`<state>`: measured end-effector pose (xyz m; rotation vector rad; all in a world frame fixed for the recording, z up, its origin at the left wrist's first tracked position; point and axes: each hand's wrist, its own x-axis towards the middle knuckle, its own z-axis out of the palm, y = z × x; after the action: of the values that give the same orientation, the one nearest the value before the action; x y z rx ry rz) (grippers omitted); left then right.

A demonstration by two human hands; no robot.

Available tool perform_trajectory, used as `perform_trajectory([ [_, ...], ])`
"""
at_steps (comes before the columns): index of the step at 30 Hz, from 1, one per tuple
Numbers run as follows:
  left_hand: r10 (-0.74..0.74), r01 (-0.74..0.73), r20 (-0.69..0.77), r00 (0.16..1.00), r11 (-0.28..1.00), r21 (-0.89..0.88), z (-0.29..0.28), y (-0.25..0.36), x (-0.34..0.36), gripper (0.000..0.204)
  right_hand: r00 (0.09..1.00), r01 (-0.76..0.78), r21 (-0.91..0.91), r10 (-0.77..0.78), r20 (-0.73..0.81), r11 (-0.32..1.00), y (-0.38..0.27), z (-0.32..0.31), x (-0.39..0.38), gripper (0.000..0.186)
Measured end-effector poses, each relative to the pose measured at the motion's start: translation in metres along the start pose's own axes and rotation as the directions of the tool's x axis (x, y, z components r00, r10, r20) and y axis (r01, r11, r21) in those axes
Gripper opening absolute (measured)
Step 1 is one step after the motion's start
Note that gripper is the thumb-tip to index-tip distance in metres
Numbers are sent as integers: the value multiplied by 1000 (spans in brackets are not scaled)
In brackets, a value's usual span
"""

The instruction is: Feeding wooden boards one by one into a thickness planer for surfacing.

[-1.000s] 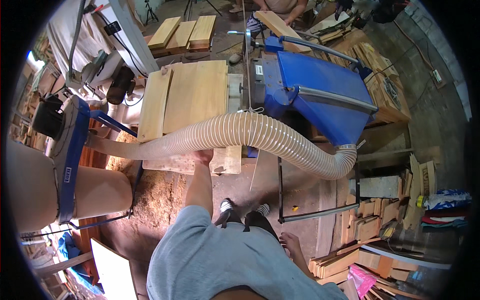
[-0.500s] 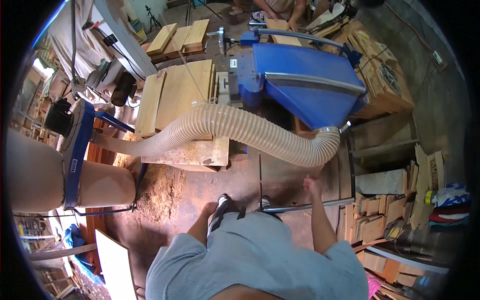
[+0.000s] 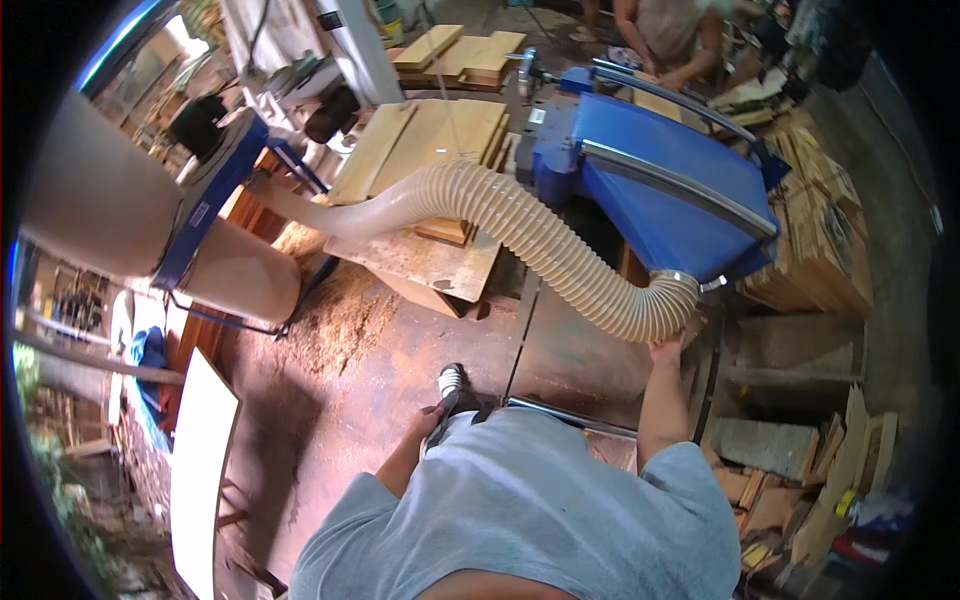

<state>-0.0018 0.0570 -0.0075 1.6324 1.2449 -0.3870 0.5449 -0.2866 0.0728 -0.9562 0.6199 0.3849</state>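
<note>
A ribbed, translucent flexible hose arches from the dust collector to the sloping hood of a large blue machine. My right hand is up against the underside of the hose's bend, just below the metal clamp where it joins the hood. The hose partly hides those fingers, so their grip is unclear. Down by my left thigh hangs my left hand, its fingers blurred and partly hidden against dark material. Stacked wooden boards lie beyond the hose, left of the blue machine.
The dust collector with pale bags stands at left, near sawdust. A metal bar crosses low before me. Wood offcuts fill the right side. A white panel leans at lower left. Another person handles a board behind the machine.
My right hand has moved up from below the hose to its bend. The view has turned, and my body has shifted relative to the machine. My left hand remains low beside me.
</note>
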Motion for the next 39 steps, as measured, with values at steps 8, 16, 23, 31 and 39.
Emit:
perform_trajectory([
  [8, -58, 36, -91, 994, 975, -218, 15, -42, -18, 45, 957, -38, 126, 0, 291, 991, 5, -21, 66, 42],
  [16, -72, 55, -97, 993, 984, -169, 24, -66, -29, 46, 968, -178, 221, 131, 212, 959, 1, -46, 78, 35],
  [23, -126, 117, -96, 987, 989, -96, 19, -56, -27, 48, 994, -107, 33, 107, -6, 994, -4, -27, 38, 36],
  [31, -44, 37, -79, 996, 995, -92, 14, -48, -11, 44, 991, -112, -510, 133, 5, 853, -24, -41, 20, 55],
  [39, 4, -11, -75, 997, 995, -96, 7, -28, -27, 43, 997, -62, -737, 77, -12, 674, -42, -48, 36, 54],
])
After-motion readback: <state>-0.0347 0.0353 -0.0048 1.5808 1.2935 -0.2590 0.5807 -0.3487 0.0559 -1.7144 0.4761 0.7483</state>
